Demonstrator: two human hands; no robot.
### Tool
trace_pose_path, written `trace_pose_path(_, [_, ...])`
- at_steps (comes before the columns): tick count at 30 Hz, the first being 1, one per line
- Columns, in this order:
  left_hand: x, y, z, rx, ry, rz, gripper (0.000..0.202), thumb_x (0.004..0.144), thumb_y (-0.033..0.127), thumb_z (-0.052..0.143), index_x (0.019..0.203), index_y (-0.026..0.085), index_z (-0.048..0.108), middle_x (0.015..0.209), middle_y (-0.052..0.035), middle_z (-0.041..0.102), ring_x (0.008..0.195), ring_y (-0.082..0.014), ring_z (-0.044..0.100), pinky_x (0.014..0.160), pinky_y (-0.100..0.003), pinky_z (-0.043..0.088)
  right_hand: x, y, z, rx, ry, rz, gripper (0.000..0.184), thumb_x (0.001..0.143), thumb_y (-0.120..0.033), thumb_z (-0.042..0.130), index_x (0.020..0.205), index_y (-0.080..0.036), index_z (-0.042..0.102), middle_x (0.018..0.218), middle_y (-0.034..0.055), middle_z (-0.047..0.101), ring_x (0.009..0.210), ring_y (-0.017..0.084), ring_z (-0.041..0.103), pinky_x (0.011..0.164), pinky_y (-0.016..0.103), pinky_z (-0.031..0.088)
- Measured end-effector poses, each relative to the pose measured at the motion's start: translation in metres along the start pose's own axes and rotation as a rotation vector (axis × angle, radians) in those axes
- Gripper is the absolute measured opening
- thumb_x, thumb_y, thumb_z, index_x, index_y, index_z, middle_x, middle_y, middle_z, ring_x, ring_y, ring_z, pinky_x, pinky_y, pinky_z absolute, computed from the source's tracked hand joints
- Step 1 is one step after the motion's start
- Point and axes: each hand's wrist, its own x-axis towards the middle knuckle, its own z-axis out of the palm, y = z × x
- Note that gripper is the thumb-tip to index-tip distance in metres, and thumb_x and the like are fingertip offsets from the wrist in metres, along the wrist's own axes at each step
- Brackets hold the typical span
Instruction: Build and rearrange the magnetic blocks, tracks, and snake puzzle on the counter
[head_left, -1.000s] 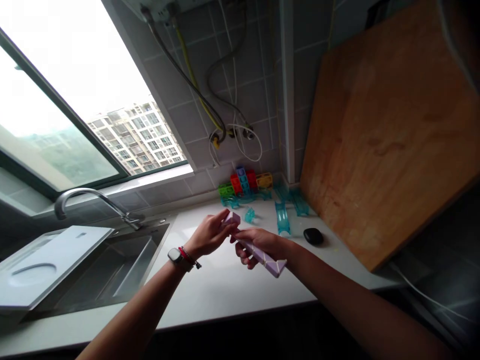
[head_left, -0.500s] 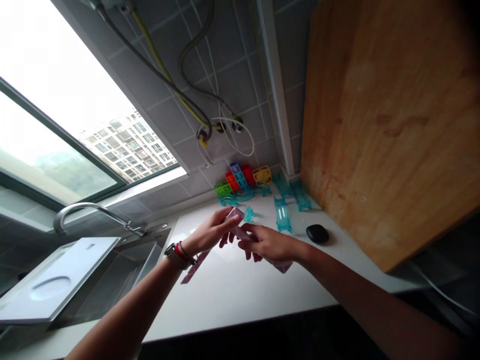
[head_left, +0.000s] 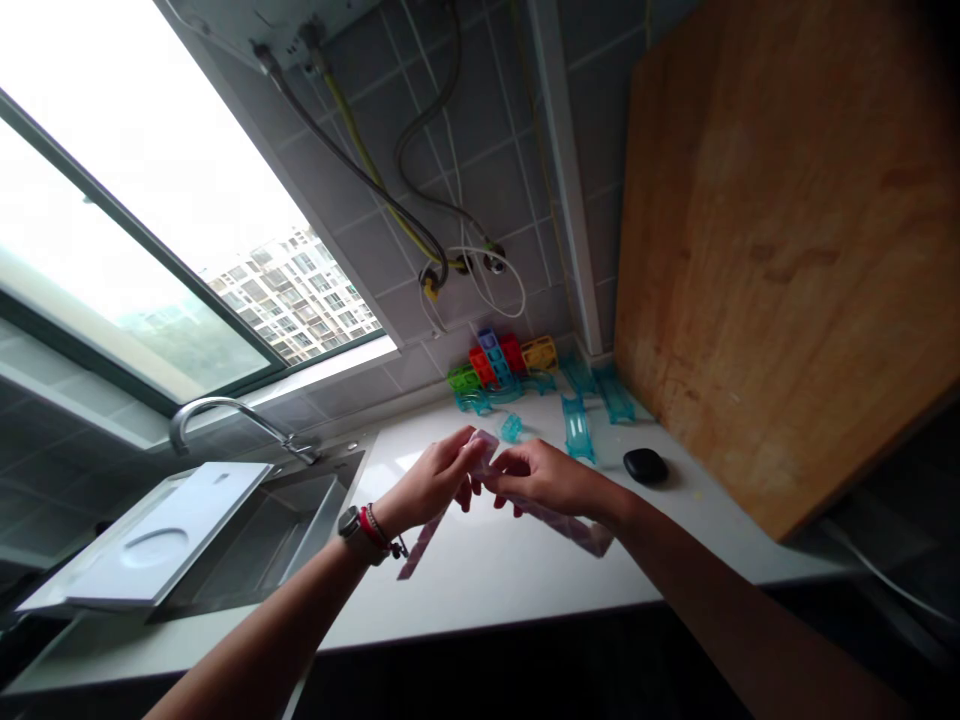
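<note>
Both my hands hold a long pale purple twist-snake puzzle above the white countertop. My left hand, with a watch and red bracelet at the wrist, pinches the puzzle's bent top. One purple end hangs down below that hand. My right hand is closed round the middle, and the other end sticks out toward the right beneath my forearm.
Coloured toy blocks and turquoise track pieces lie by the tiled wall. A black oval object rests near a big wooden board leaning at the right. A sink with a tap and a white board is at left.
The puzzle was one straight stick a second ago. It is now bent at the top, with one end hanging below my left hand. The view shifted slightly.
</note>
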Motion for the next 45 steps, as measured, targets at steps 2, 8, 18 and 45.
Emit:
trace_pose_path(2, [-0.003,0.004,0.0,0.158,-0.006,0.03,0.043,0.1,0.06,0.046,0.088,0.019,0.053,0.072,-0.0003,0.065,0.058,-0.0132,0.064,0.053,-0.022,0.047,0.0,0.005,0.003,-0.006,0.001,0.016,0.031,0.087,-0.045,0.071,0.092,-0.015,0.07,0.085,0.0063,0.072,0.07,0.018,0.068,0.062,0.029,0.055])
trace_pose_path(8, [0.005,-0.001,0.002,0.502,0.173,0.065,0.043,0.1,0.055,0.047,0.075,0.02,0.052,0.063,0.0032,0.058,0.058,-0.0123,0.053,0.056,-0.024,0.035,-0.003,0.012,0.021,-0.396,0.305,-0.046,0.02,0.085,-0.035,0.069,0.077,-0.018,0.068,0.074,0.004,0.071,0.068,0.018,0.066,0.06,0.027,0.046])
trace_pose_path(18, [0.011,-0.019,0.024,0.462,0.533,0.055,0.044,0.096,0.056,0.053,0.071,0.02,0.05,0.06,0.0048,0.049,0.056,-0.0105,0.041,0.054,-0.022,0.028,-0.005,0.015,0.039,-0.676,0.567,-0.065,0.019,0.093,-0.035,0.064,0.102,-0.018,0.063,0.1,0.0121,0.074,0.092,0.028,0.071,0.077,0.034,0.048])
trace_pose_path(45, [-0.028,-0.014,0.011,0.253,0.079,0.181,0.029,0.096,0.043,0.063,0.107,0.016,0.069,0.101,-0.0068,0.059,0.078,-0.0134,0.059,0.065,-0.022,0.054,-0.01,0.017,0.029,0.283,0.153,-0.091,0.047,0.092,-0.067,0.056,0.102,-0.022,0.053,0.093,0.0013,0.066,0.062,0.015,0.07,0.051,0.029,0.06])
